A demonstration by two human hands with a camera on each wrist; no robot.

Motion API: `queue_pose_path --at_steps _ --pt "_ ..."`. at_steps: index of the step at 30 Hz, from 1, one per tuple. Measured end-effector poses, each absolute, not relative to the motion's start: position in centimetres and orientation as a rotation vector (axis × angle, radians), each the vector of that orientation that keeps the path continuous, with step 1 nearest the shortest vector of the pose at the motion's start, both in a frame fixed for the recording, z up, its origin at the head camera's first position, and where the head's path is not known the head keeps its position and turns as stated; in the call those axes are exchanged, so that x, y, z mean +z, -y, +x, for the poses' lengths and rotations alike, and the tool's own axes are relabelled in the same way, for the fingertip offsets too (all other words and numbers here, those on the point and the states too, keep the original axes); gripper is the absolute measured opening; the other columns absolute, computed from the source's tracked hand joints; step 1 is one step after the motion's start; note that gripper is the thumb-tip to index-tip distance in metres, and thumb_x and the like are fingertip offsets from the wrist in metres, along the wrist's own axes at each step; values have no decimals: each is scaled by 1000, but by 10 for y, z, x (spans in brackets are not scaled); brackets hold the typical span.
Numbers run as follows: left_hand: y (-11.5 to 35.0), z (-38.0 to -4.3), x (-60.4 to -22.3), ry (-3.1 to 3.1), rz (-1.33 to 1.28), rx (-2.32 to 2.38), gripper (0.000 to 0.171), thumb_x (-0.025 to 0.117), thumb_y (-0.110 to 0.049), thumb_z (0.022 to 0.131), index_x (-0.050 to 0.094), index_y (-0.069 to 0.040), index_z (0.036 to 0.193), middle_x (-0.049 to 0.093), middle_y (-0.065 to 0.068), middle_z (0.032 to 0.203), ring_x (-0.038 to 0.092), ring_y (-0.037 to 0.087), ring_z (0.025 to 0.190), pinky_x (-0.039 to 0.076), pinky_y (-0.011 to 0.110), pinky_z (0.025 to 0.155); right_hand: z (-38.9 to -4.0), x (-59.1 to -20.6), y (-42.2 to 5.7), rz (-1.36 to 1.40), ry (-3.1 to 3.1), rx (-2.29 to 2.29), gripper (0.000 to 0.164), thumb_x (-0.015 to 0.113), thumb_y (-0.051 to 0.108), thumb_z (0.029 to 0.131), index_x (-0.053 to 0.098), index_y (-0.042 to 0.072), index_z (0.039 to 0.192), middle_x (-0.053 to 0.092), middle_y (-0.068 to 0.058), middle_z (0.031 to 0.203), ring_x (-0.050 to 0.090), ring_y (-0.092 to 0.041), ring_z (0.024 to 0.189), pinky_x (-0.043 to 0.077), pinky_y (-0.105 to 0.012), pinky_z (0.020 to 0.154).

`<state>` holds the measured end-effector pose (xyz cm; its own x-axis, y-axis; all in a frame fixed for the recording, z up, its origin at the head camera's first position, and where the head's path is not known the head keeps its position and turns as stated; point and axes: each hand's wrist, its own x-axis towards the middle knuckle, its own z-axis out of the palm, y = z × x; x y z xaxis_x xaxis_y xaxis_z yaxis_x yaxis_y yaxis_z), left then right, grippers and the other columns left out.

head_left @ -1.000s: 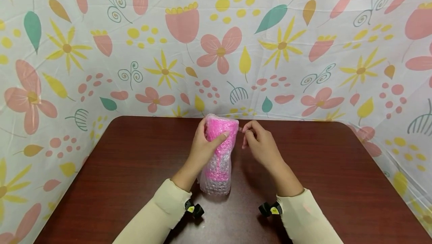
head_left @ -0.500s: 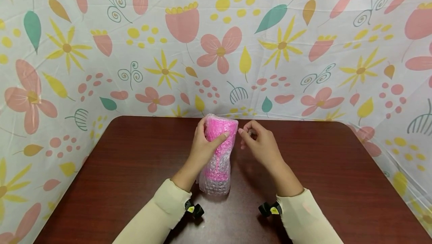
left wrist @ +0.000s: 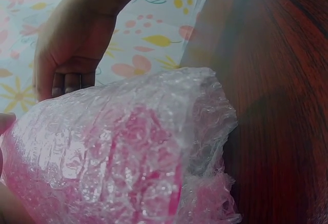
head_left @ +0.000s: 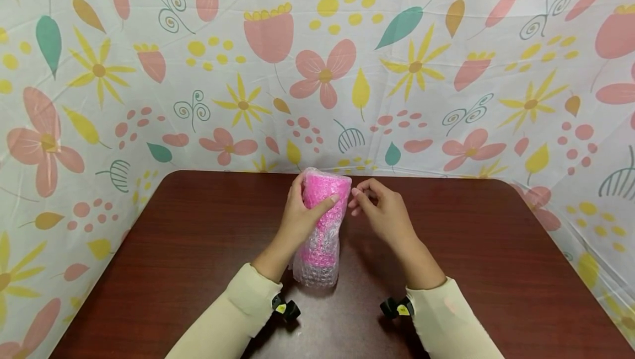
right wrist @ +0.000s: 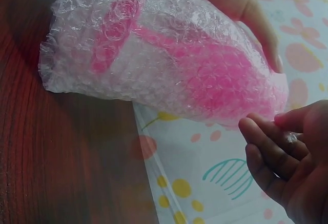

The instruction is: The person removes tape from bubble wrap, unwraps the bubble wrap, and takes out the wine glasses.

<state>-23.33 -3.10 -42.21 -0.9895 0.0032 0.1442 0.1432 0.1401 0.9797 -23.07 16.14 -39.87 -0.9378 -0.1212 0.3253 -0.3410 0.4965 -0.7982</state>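
A pink goblet-shaped thing wrapped in bubble wrap (head_left: 324, 226) stands on the table, its wide bowl end up and its narrower stem and foot showing through below. My left hand (head_left: 300, 210) grips the upper part from the left, thumb across the front. At the upper right edge, my right hand (head_left: 384, 213) has thumb and fingertips pinched together right at the wrap. In the right wrist view, a small bit of clear film (right wrist: 291, 137) shines between the fingers of that hand. The bubble wrap (left wrist: 118, 142) fills much of the left wrist view, with a loose, crumpled lower end.
The dark reddish-brown table (head_left: 198, 248) spreads around the wrapped bundle. Behind and beside it hangs a white cloth (head_left: 426, 116) with flowers and leaves printed on it. Both sleeves carry black wrist cameras near the cuffs.
My right fingers have shifted slightly: a clear strip stretched between them and the wrap's edge earlier, and now the fingertips sit close against that edge. The left hand keeps its hold.
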Motion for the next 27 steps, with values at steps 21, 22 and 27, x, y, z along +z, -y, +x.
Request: queue_pose_path --at_steps 21,22,27 --pt "31 -234 -424 2295 -146 -1967 88 79 -48 75 28 -35 146 38 -3 143 48 19 126 46 42 103 -229 -396 -162 348 2531 1352 20 51 34 100 55 15 99 63 -10 74 62 -20 66 46 -26 55" --pt "30 -233 -424 2300 -143 -1966 89 79 -49 74 28 -35 146 38 -3 144 48 19 126 46 42 103 -229 -396 -162 351 2531 1340 21 53 37 99 54 16 97 61 -9 72 59 -19 63 46 -26 54" --pt "28 -231 -423 2326 -143 -1951 94 80 -51 72 26 -34 147 37 -1 145 48 20 127 45 43 104 -229 -396 -162 352 2499 1256 20 62 30 94 50 15 87 54 -2 64 53 -13 56 42 -25 50"
